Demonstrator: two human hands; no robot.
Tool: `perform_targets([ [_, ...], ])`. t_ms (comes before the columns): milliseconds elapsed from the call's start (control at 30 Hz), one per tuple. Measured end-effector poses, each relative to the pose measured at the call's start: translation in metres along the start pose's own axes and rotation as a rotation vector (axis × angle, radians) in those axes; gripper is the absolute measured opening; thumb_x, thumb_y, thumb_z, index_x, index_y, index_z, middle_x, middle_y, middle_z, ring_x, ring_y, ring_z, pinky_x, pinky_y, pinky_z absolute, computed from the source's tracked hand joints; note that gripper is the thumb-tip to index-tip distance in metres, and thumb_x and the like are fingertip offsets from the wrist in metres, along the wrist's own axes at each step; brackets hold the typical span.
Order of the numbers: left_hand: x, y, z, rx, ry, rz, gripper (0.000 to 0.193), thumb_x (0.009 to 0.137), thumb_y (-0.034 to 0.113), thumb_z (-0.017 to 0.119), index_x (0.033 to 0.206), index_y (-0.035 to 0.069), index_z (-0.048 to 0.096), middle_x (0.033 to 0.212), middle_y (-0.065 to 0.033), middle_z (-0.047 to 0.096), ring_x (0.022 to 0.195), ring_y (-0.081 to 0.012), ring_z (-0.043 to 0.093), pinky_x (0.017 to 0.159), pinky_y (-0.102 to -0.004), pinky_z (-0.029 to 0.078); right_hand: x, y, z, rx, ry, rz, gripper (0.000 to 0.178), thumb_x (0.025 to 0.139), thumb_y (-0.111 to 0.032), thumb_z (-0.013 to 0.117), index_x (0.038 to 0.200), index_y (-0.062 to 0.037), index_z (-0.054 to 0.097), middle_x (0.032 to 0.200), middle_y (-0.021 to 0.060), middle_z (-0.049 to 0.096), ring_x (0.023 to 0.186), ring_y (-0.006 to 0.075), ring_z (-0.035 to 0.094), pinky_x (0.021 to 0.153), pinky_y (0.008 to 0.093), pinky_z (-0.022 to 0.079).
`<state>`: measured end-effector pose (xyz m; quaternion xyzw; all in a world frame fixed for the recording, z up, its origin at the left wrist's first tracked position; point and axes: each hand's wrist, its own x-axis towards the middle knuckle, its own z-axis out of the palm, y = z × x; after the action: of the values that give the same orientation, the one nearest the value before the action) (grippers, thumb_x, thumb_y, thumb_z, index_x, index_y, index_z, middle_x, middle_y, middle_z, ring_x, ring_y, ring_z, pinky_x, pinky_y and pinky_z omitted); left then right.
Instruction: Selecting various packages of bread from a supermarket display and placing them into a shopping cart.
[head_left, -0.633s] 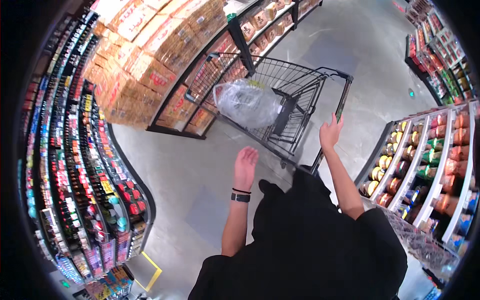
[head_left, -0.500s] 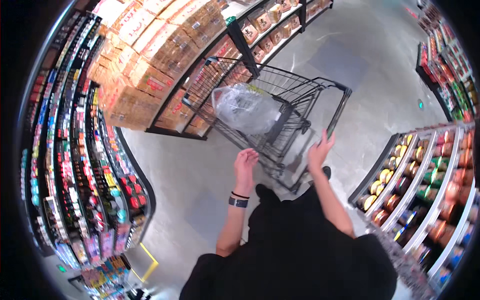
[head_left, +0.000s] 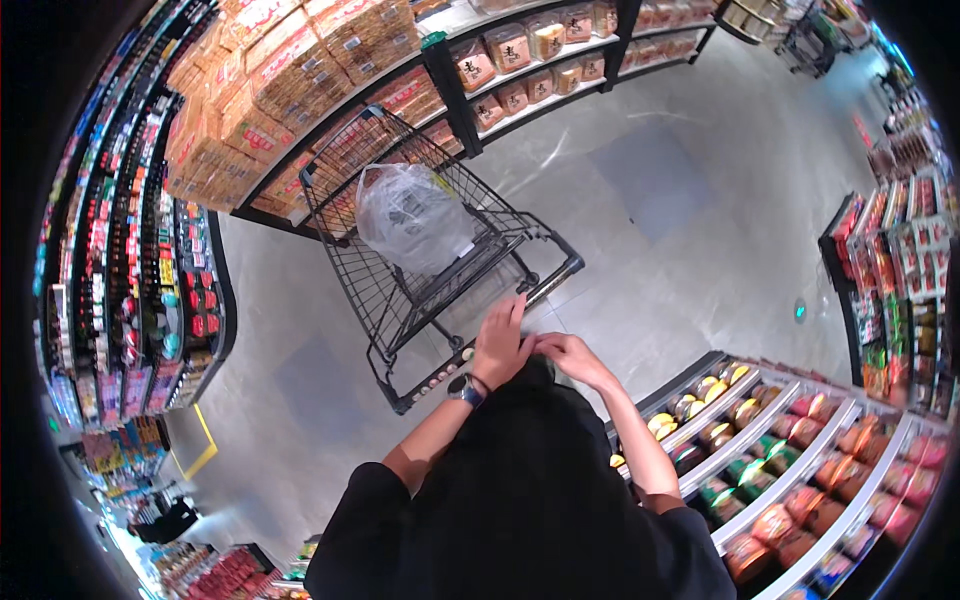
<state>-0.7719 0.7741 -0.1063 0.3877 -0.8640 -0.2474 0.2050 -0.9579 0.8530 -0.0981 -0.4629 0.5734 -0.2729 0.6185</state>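
Observation:
My left hand is at the near side of a black wire shopping cart, with its fingers stretched out over the push bar. Whether the fingertips press on the bar is hard to make out. Close against its thumb side is my right hand, fingers bent and pressed together in front of my body. Anything between those fingers is hidden. In the cart's basket lies a bulging, see-through plastic bag; what it holds shows only dimly. A dark watch is on my left wrist.
Stacked cartons and a low shelf of packaged goods stand beyond the cart. Curved shelves full of products line the left. Tiered racks of jars are close on my right. Another display stands farther right.
The cart has swung round, so its push bar now lies across in front of me. My right hand has left the bar's side and come leftward, next to my left hand.

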Motion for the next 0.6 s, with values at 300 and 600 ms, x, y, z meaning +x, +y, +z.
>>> perform_targets([
  [300, 0.027, -0.005, 0.012, -0.155, -0.023, -0.465, 0.052, 0.091, 0.025, 0.069, 0.138, 0.007, 0.058, 0.122, -0.0134, 0.064, 0.102, -0.0307, 0.065, 0.087, -0.0409, 0.052, 0.021, 0.053, -0.149, -0.111, 0.244, 0.011, 0.031, 0.101, -0.017, 0.058, 0.127, -0.0020, 0.067, 0.110, 0.0160, 0.074, 0.100, 0.0244, 0.070, 0.088, 0.0354, 0.054],
  [600, 0.230, -0.069, 0.030, -0.160, 0.360, -0.791, 0.048, 0.092, 0.017, 0.067, 0.135, 0.002, 0.054, 0.124, -0.0160, 0.061, 0.111, -0.0317, 0.061, 0.092, -0.0429, 0.049, 0.080, 0.037, -0.338, -0.606, -0.030, 0.208, 0.040, 0.100, -0.025, 0.061, 0.133, -0.0029, 0.064, 0.124, 0.0252, 0.068, 0.112, 0.0363, 0.069, 0.097, 0.0414, 0.054],
])
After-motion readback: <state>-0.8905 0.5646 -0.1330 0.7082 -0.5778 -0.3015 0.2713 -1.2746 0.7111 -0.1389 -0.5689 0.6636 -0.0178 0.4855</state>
